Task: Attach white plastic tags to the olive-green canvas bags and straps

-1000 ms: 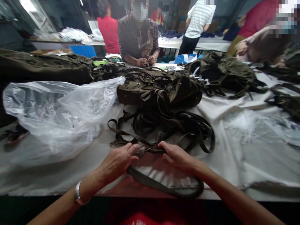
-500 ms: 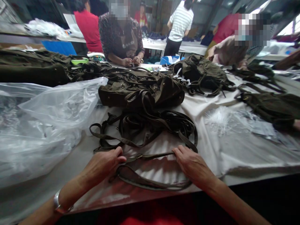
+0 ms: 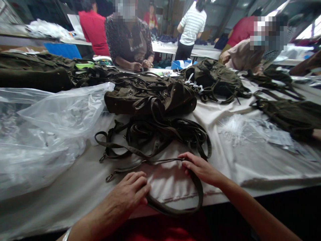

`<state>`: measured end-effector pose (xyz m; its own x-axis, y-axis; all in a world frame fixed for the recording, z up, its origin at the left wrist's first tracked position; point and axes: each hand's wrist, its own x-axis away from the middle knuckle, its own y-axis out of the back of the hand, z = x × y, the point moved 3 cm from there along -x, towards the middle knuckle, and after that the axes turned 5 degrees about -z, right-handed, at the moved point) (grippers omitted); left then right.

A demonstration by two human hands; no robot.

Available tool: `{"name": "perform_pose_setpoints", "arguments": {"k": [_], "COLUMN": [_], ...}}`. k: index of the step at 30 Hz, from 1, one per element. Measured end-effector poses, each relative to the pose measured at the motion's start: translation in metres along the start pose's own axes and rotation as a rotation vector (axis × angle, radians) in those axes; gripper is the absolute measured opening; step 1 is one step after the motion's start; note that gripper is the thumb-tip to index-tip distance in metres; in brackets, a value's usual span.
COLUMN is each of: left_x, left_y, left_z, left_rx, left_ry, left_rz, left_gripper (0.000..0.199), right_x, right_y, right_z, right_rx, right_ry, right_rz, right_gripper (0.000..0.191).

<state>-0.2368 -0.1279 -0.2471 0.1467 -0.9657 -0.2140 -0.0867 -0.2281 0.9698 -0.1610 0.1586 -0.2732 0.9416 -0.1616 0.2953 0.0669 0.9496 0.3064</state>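
A dark olive strap (image 3: 200,194) lies in a loop near the table's front edge, its metal snap hook (image 3: 109,176) at the left end. My right hand (image 3: 197,166) pinches the strap's upper run at the right, by the bend. Lower left, my left hand (image 3: 131,190) has its fingers curled over the loop's near run; the fingertips are partly hidden. Just beyond both hands lies a tangled pile of similar straps (image 3: 170,129), with another hook showing at its left. Behind the pile sits an olive bag (image 3: 120,100) with thin handles and buckles.
Clear plastic bags (image 3: 62,117) cover the left of the cloth-covered table (image 3: 225,167). More olive bags (image 3: 215,78) lie at the back and right. White plastic ties (image 3: 234,129) and small packets lie at right. Several people work around the tables beyond.
My left hand has left the strap's hook end and moved right and toward me onto the loop's near run. My right hand has shifted slightly left and up, still on the strap.
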Motion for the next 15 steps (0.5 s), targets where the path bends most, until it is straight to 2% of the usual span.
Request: {"name": "perform_pose_setpoints", "arguments": {"k": [3,7,8,11,15], "left_x": [0.000,0.009,0.012,0.024,0.042], "left_y": [-0.002,0.000,0.002,0.005,0.019], "left_z": [0.002,0.004,0.004,0.003,-0.003], "left_rx": [0.038,0.049,0.034,-0.049,-0.097], "left_ry": [-0.016,-0.069,-0.074,-0.033,0.044], "left_rz": [-0.014,-0.043,-0.060,-0.069,-0.094], "left_gripper": [0.023,0.051,0.048,0.019,0.024], "right_x": [-0.002,-0.002,-0.002,-0.003,-0.004], "right_y": [-0.001,0.000,0.000,0.000,0.000], "right_z": [-0.001,-0.002,-0.002,-0.004,-0.005], "right_rx": [-0.071,-0.174,-0.203,-0.304,-0.479], "right_ry": [-0.034,-0.073,-0.082,-0.099,-0.126], "right_rz": [-0.016,-0.031,-0.036,-0.056,-0.085], "right_gripper": [0.033,0.040,0.041,0.044,0.044]}}
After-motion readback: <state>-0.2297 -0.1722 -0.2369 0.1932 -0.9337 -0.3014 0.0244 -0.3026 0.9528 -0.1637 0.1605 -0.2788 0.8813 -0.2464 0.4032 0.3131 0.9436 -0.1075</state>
